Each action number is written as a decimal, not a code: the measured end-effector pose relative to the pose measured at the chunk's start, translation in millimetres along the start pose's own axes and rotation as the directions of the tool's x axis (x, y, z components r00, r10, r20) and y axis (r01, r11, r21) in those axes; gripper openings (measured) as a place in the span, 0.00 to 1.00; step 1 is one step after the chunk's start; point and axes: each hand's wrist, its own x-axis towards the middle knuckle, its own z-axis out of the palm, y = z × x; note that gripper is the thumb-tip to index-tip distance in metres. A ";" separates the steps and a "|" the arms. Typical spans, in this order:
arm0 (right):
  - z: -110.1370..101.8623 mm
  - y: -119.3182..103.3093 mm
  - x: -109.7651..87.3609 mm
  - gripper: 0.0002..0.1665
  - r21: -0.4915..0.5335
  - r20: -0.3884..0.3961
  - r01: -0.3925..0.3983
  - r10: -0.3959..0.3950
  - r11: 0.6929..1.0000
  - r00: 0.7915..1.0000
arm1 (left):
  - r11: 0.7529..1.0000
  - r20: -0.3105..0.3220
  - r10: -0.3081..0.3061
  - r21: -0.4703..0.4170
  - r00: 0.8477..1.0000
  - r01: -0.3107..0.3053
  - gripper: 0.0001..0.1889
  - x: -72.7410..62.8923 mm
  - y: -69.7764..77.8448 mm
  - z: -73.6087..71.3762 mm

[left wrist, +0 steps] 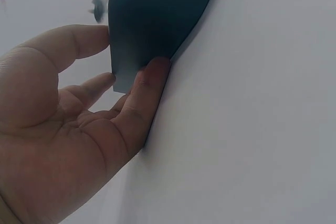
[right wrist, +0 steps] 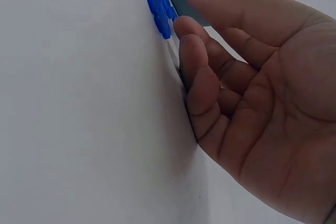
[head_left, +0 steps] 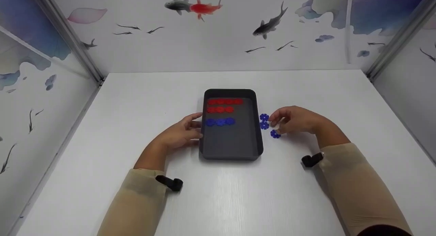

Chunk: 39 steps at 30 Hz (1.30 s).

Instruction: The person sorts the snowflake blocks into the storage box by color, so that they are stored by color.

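A dark grey rectangular tray [head_left: 231, 144] lies on the white table. Inside it, red flower-shaped plastic discs [head_left: 220, 109] form two rows toward the far end, and below them is a row of three blue flower-shaped discs [head_left: 220, 122]. My left hand [head_left: 180, 134] touches the tray's outer left wall with its fingertips, as the left wrist view also shows. To the tray's right, three more blue discs [head_left: 264, 125] lie on the table. Beside these hovers my right hand [head_left: 294, 120], fingers loosely bent and nothing between them; a fingertip partly overlaps the nearest blue disc [head_left: 275, 134].
Printed white panels with fish and petals [head_left: 204, 35] enclose the table [head_left: 218, 195] at the back and sides. Metal posts [head_left: 391, 42] stand at the rear corners. Each sleeve carries a small black wrist device [head_left: 170, 183].
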 end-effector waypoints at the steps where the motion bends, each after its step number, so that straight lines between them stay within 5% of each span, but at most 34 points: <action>1: 0.2 -0.1 0.4 0.26 -0.014 0.002 0.002 -0.002 1.000 1.000 | 1.000 -0.001 0.000 -0.005 1.000 0.000 0.45 -0.3 0.3 0.0; 12: 2.9 -1.1 -0.7 0.24 -0.200 0.026 0.036 -0.032 0.979 0.999 | 1.000 -0.009 0.002 -0.016 1.000 -0.002 0.45 -0.9 0.1 0.9; 25: 2.8 -2.3 -1.2 0.14 -0.239 0.015 0.058 -0.056 0.969 0.998 | 1.000 0.001 0.009 -0.013 1.000 -0.009 0.46 -0.9 0.1 0.7; 33: 0.5 -8.2 0.8 0.17 -0.012 -0.052 0.117 -0.118 0.993 0.992 | 1.000 0.009 0.001 -0.025 1.000 -0.001 0.46 -0.1 0.2 0.6; 39: 4.4 -25.3 -0.3 0.16 0.157 -0.101 0.186 -0.172 0.970 0.980 | 0.999 0.010 0.004 -0.033 1.000 -0.003 0.47 -1.1 1.0 1.3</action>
